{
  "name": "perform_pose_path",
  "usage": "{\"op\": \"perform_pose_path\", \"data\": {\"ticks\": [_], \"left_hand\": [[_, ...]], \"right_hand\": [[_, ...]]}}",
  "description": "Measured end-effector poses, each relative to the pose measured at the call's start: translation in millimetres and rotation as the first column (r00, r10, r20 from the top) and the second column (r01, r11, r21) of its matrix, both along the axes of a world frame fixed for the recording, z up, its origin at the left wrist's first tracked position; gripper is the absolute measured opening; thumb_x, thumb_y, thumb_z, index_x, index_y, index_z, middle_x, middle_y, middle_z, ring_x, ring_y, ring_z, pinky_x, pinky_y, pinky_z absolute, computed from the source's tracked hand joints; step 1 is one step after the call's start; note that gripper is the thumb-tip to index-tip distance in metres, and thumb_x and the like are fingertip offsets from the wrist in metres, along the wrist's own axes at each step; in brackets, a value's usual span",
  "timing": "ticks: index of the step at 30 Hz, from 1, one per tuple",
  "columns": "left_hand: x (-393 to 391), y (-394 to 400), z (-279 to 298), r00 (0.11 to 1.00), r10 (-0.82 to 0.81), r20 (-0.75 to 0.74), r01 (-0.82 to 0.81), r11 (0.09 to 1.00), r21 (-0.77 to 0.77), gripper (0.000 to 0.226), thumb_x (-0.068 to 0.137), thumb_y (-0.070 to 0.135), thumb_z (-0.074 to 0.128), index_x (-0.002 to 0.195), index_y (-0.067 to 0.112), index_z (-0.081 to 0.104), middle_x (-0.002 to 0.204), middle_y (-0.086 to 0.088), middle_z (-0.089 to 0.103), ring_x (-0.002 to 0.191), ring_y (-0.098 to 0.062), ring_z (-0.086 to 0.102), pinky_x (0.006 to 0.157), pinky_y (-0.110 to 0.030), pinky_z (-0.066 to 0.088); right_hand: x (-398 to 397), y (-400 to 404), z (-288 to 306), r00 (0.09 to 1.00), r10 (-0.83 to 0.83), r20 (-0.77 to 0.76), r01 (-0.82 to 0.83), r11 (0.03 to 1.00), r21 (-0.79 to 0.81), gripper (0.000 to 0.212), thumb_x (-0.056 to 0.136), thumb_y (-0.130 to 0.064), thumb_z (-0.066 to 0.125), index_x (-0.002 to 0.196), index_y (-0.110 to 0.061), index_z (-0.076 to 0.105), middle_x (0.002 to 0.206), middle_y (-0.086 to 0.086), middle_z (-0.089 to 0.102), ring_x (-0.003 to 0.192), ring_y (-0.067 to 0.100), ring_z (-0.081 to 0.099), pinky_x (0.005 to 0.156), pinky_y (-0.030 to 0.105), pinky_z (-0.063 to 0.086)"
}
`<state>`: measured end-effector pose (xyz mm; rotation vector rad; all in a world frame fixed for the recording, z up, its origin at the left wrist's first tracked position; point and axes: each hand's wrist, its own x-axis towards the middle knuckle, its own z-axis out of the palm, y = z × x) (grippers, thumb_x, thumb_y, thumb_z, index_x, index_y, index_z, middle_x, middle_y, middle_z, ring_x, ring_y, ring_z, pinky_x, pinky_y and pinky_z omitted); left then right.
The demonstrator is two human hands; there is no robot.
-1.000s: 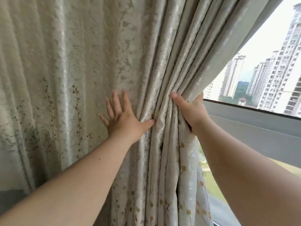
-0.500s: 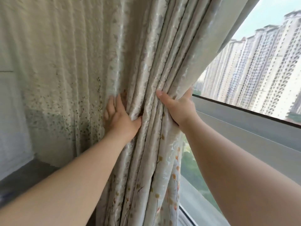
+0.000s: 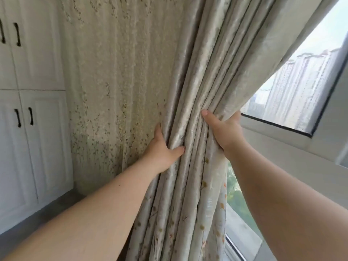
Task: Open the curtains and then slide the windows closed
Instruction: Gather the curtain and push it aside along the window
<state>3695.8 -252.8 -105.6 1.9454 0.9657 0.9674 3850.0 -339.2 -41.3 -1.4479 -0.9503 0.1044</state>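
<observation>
Curtain bunched between left hand and right hand, both closed around folds, presumably to clear window at right for sliding.

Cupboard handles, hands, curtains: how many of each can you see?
Black cupboard handles: 4
Hands, left hand and right hand, both gripping the bunched curtain: 2
Curtain: 1
Total: 7
</observation>
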Motion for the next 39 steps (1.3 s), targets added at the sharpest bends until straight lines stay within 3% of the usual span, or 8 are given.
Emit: {"op": "perform_pose_path", "data": {"ticks": [5, 9, 11, 15, 20, 31, 36, 39], "left_hand": [[-2.9, 73.6, 10.2, 0.989, -0.137, -0.058, 0.142, 0.986, 0.088, 0.05, 0.08, 0.039, 0.06, 0.126, 0.024, 0.046, 0.114, 0.001, 0.06, 0.09, -0.015, 0.057, 0.078, -0.029, 0.048], [-2.8, 142.8, 7.4, 0.983, -0.14, -0.12, 0.15, 0.986, 0.078, 0.032, 0.086, 0.04, 0.051, 0.109, 0.018, 0.059, 0.093, 0.001, 0.061, 0.077, -0.016, 0.057, 0.068, -0.029, 0.049], [1.5, 169.1, 2.7, 0.983, -0.075, -0.169, 0.102, 0.982, 0.158, 0.034, 0.089, 0.04, 0.046, 0.108, 0.015, 0.058, 0.095, 0.001, 0.054, 0.072, -0.015, 0.052, 0.06, -0.025, 0.042], [19.8, 229.2, -0.7, 0.972, -0.072, -0.226, 0.126, 0.964, 0.235, 0.045, 0.091, 0.04, 0.042, 0.124, 0.011, 0.049, 0.122, -0.007, 0.044, 0.097, -0.026, 0.051, 0.087, -0.033, 0.043], [46.2, 318.2, 0.2, 0.966, -0.033, -0.258, 0.094, 0.969, 0.23, 0.052, 0.091, 0.043, 0.038, 0.133, 0.012, 0.041, 0.135, -0.007, 0.04, 0.111, -0.029, 0.047, 0.094, -0.042, 0.042], [71.9, 505.6, 3.7, 0.954, 0.121, -0.275, -0.065, 0.977, 0.205, 0.052, 0.091, 0.046, 0.035, 0.132, 0.016, 0.043, 0.136, -0.009, 0.045, 0.115, -0.031, 0.047, 0.097, -0.044, 0.04], [65.3, 583.7, 6.4, 0.916, 0.223, -0.332, -0.129, 0.951, 0.282, 0.054, 0.091, 0.048, 0.031, 0.136, 0.02, 0.039, 0.152, -0.006, 0.018, 0.136, -0.03, 0.02, 0.108, -0.047, 0.023], [61.3, 630.1, 6.9, 0.902, 0.247, -0.354, -0.144, 0.946, 0.291, 0.051, 0.092, 0.046, 0.029, 0.135, 0.02, 0.039, 0.151, -0.008, 0.02, 0.133, -0.033, 0.026, 0.105, -0.048, 0.027]], "right_hand": [[-2.3, 71.5, -1.6, 0.995, -0.064, -0.078, 0.058, 0.995, -0.077, 0.11, 0.048, -0.071, 0.07, 0.139, -0.033, 0.021, 0.116, -0.008, 0.056, 0.104, 0.021, 0.056, 0.088, 0.039, 0.045], [-1.3, 133.1, -9.5, 0.983, -0.136, -0.121, 0.125, 0.988, -0.09, 0.115, 0.048, -0.076, 0.067, 0.142, -0.036, 0.014, 0.132, -0.003, 0.049, 0.116, 0.026, 0.05, 0.093, 0.044, 0.045], [4.1, 157.5, -11.3, 0.979, -0.167, -0.118, 0.154, 0.982, -0.113, 0.115, 0.048, -0.078, 0.065, 0.142, -0.039, 0.012, 0.14, -0.002, 0.043, 0.12, 0.028, 0.047, 0.097, 0.049, 0.043], [22.4, 210.1, -12.9, 0.976, -0.179, -0.122, 0.166, 0.979, -0.115, 0.114, 0.049, -0.078, 0.065, 0.141, -0.038, 0.012, 0.137, -0.001, 0.045, 0.117, 0.029, 0.049, 0.097, 0.048, 0.043], [49.9, 297.3, -10.9, 0.986, -0.125, -0.113, 0.122, 0.992, -0.032, 0.105, 0.053, -0.071, 0.069, 0.138, -0.037, 0.017, 0.133, 0.002, 0.046, 0.118, 0.027, 0.047, 0.1, 0.048, 0.04], [92.8, 505.0, -3.9, 0.999, 0.031, -0.035, -0.032, 0.999, -0.022, 0.102, 0.058, -0.069, 0.068, 0.138, -0.038, 0.014, 0.135, 0.0, 0.044, 0.119, 0.025, 0.045, 0.098, 0.043, 0.039], [92.6, 589.7, -4.0, 0.997, 0.066, -0.028, -0.068, 0.997, -0.039, 0.102, 0.058, -0.07, 0.068, 0.139, -0.038, 0.014, 0.126, -0.005, 0.047, 0.111, 0.021, 0.047, 0.09, 0.035, 0.037], [87.3, 633.2, -1.8, 0.994, 0.094, -0.055, -0.095, 0.995, -0.025, 0.101, 0.057, -0.07, 0.069, 0.138, -0.041, 0.016, 0.116, -0.012, 0.047, 0.105, 0.019, 0.048, 0.086, 0.035, 0.037]]}}
